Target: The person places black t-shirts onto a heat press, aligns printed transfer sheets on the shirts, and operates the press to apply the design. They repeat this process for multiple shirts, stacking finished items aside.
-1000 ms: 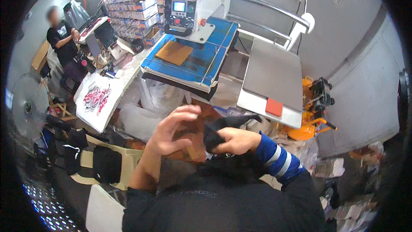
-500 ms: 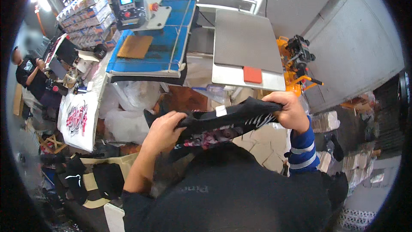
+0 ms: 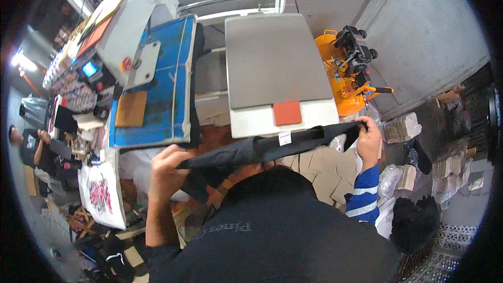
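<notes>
A black T-shirt (image 3: 236, 154) is stretched out between my two hands, with a small white label at its neckline. My left hand (image 3: 168, 170) is closed on one end of the cloth, slightly smeared by motion. The opposite end is gripped by my right hand (image 3: 370, 141), its fingers pinched on the fabric. Just beyond the shirt lies a flat grey press pad (image 3: 277, 57) on a white base. An orange-red square pad (image 3: 287, 113) rests on the front edge of that base.
To the left, a brown square (image 3: 132, 109) lies on a blue covered platen (image 3: 162, 89). An orange air compressor (image 3: 340, 78) stands at the right by the wall. Cardboard pieces (image 3: 325, 173) cover the floor below. A co-worker (image 3: 46, 149) stands far left behind a printed sheet (image 3: 99, 191).
My hands have moved apart, pulling the T-shirt out wider and flatter; its printed front no longer shows. The view has turned right, so the press pad and compressor sit further left.
</notes>
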`<state>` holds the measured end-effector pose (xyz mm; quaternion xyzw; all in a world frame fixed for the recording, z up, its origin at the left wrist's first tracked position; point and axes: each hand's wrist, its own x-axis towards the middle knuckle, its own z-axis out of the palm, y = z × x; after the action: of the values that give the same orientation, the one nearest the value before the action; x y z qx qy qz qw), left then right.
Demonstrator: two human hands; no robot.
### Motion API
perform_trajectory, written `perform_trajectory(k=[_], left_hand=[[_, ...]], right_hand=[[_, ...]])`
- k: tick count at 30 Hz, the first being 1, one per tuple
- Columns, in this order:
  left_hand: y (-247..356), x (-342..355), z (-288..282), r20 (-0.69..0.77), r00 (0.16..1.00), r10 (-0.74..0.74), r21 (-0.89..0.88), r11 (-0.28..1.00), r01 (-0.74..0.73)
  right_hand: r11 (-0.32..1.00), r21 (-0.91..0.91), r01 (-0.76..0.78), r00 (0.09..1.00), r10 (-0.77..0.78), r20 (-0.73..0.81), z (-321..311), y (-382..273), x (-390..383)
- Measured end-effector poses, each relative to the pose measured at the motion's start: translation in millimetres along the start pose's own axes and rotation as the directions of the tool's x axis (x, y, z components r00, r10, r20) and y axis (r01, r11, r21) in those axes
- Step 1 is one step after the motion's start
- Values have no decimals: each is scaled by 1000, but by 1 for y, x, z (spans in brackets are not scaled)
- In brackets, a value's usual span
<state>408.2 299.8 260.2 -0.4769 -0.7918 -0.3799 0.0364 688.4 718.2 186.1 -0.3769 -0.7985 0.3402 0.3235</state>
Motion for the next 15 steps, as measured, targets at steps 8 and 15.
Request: perform_trajectory(k=[8, 15], left_hand=[[-59, 211, -8, -615, 776, -138, 80, 969, 236], [-230, 437, 62, -326, 900, -289, 182, 915, 360]], right_hand=[[827, -291, 481, 838, -531, -124, -10, -68, 265], [648, -550, 527, 836, -511, 199, 136, -36, 512]])
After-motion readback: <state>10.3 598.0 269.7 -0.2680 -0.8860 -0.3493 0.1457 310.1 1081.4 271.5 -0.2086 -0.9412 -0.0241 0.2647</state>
